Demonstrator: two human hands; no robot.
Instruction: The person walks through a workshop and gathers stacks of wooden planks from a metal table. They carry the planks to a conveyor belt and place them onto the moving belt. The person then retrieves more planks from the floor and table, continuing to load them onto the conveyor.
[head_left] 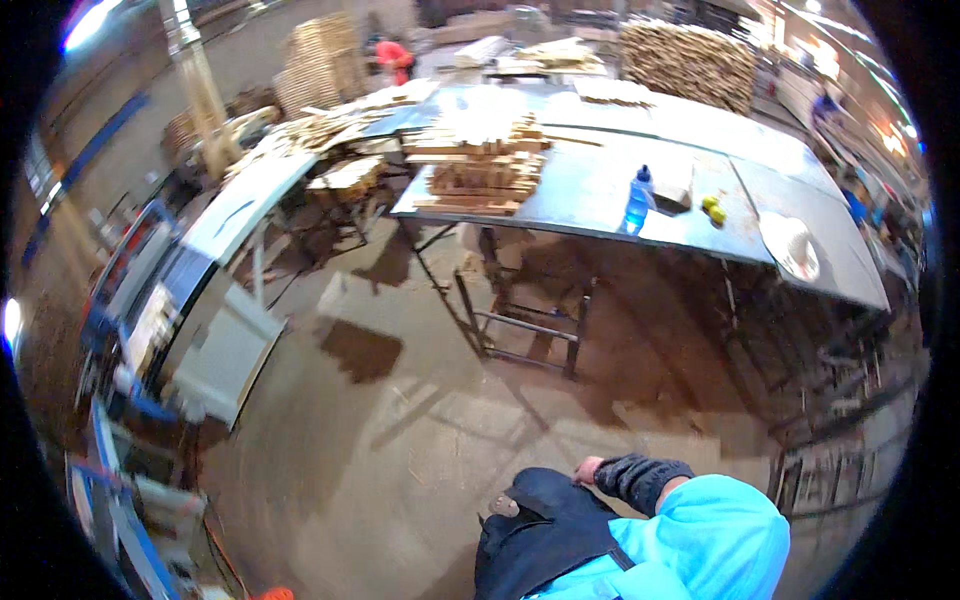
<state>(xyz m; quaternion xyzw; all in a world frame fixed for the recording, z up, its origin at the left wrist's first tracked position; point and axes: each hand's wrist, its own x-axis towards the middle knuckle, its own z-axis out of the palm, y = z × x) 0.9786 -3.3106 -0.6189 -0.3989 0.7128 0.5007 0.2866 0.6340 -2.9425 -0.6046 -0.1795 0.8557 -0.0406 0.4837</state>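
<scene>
My right hand [588, 470] hangs low beside my dark trousers, at the end of a dark grey knitted sleeve [640, 478]. It is small and blurred here, so its fingers do not show clearly, nor whether anything is in them. My left hand is out of the picture. A bright blue top [700, 535] and a dark apron [550, 550] cover my body. A small beige shape [503, 506], perhaps a shoe tip, shows at the apron's left edge. Ahead stands a long metal-topped table [590, 205], out of my hand's reach.
Stacked wooden strips [480, 180], a blue bottle [637, 200], yellow-green fruits [714, 210] and a white object [790, 245] lie on the table. A metal-framed stand [530, 350] is below it. Machinery [140, 270] lines the left. People [395, 60] work far back near a wood pile [690, 65].
</scene>
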